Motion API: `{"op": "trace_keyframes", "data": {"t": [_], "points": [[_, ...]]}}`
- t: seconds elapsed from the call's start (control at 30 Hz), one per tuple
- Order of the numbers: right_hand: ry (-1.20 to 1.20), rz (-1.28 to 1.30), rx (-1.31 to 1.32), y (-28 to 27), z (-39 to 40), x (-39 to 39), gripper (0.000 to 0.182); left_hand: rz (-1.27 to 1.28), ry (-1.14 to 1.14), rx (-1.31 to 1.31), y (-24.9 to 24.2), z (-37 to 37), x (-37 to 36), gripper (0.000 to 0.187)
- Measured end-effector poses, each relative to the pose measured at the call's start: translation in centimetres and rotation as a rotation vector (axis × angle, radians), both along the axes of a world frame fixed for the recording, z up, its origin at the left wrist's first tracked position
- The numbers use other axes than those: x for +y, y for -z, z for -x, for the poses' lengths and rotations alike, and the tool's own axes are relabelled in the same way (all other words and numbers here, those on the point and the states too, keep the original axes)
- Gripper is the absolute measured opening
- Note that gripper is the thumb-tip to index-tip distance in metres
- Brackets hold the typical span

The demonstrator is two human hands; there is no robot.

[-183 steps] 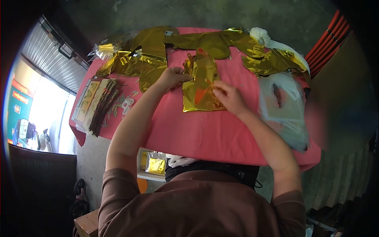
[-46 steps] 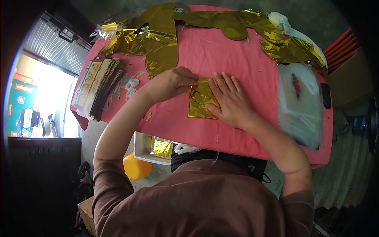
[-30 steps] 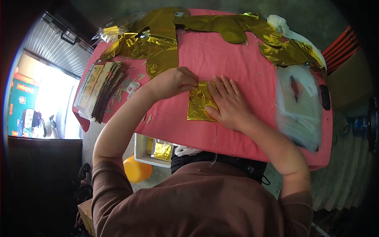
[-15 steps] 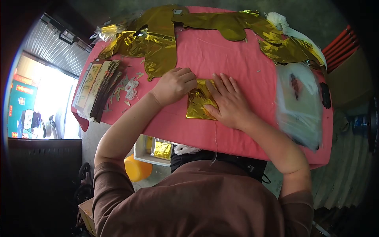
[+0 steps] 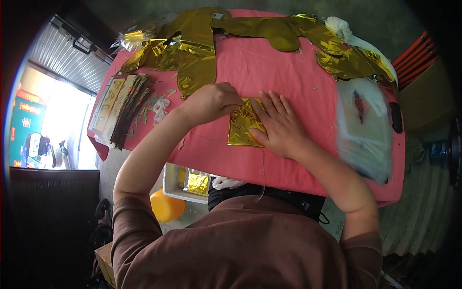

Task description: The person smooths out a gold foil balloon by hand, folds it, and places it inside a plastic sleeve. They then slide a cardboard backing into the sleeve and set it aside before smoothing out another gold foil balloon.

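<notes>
A folded gold foil balloon point(image 5: 242, 131) lies as a flat, creased packet near the front of the pink-covered table. My right hand point(image 5: 281, 125) rests on its right side, palm down with fingers stretched out. At the packet's upper left corner, my left hand point(image 5: 214, 102) is closed in a pinch, the fingertips meeting the foil edge; exactly what lies between them is partly hidden. A thin white string point(image 5: 263, 173) hangs from the packet's lower edge over the table's front.
Large unfolded gold foil balloons point(image 5: 197, 72) lie along the back. Left are a stack of printed cards point(image 5: 118, 108), paper scraps and a white string bundle point(image 5: 160, 109). Clear plastic bags point(image 5: 365, 132) lie right. Below stand a white box point(image 5: 175, 190) and a yellow container point(image 5: 167, 206).
My left hand has shifted slightly to the right and down at the packet's upper left corner. The foil there looks more crinkled. My right hand stays in place.
</notes>
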State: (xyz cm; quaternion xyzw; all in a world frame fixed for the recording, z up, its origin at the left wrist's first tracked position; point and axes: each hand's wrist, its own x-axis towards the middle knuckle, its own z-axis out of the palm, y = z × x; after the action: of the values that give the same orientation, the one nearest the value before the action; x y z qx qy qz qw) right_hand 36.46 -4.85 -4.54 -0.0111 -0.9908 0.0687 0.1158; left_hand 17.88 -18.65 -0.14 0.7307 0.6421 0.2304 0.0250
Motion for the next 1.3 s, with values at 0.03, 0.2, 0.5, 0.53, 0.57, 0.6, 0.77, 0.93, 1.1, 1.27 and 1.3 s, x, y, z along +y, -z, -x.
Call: {"op": "trace_keyframes", "data": {"t": [0.03, 0.2, 0.5, 0.53, 0.57, 0.6, 0.77, 0.93, 1.1, 1.27, 1.3], "points": [[0.001, -0.003, 0.005, 0.2, 0.0, 0.0, 0.066, -0.001, 0.000, 0.001, 0.1, 0.0, 0.0, 0.014], [0.010, -0.007, -0.023, -0.1, 0.0, 0.0, 0.066, -0.029, -0.028, 0.308, 0.1, -0.5, 0.1, 0.010], [0.007, -0.007, 0.003, 0.1, 0.0, 0.0, 0.066, -0.080, -0.170, 0.105, 1.9, -0.9, 0.2, 0.009], [0.007, -0.003, 0.000, 0.1, 0.0, 0.0, 0.066, -0.079, -0.170, 0.105, 2.0, -0.8, 0.2, 0.009], [0.008, 0.002, -0.002, 0.0, 0.0, 0.0, 0.066, -0.031, -0.209, -0.068, 2.1, -0.6, 0.2, 0.008], [0.008, 0.002, -0.003, 0.1, 0.0, 0.0, 0.066, 0.018, -0.247, -0.243, 2.2, -0.6, 0.2, 0.008], [0.006, -0.001, 0.018, 0.1, 0.0, 0.0, 0.066, 0.098, -0.298, -0.513, 2.5, -0.4, 0.2, 0.007], [0.002, -0.012, 0.030, 0.2, 0.0, 0.0, 0.066, 0.199, -0.283, -0.599, 2.0, -0.1, -0.3, 0.009], [0.006, -0.012, 0.033, 0.3, 0.0, 0.0, 0.066, -0.011, -0.082, -0.226, 1.5, -0.4, -1.4, 0.016], [0.001, -0.015, 0.029, 0.2, 0.0, 0.0, 0.068, -0.084, -0.029, 0.081, 1.2, -0.6, -2.3, 0.024], [0.000, -0.015, 0.027, 0.1, -0.1, 0.0, 0.068, -0.131, -0.010, 0.171, 1.3, -0.6, -2.3, 0.026]]}}
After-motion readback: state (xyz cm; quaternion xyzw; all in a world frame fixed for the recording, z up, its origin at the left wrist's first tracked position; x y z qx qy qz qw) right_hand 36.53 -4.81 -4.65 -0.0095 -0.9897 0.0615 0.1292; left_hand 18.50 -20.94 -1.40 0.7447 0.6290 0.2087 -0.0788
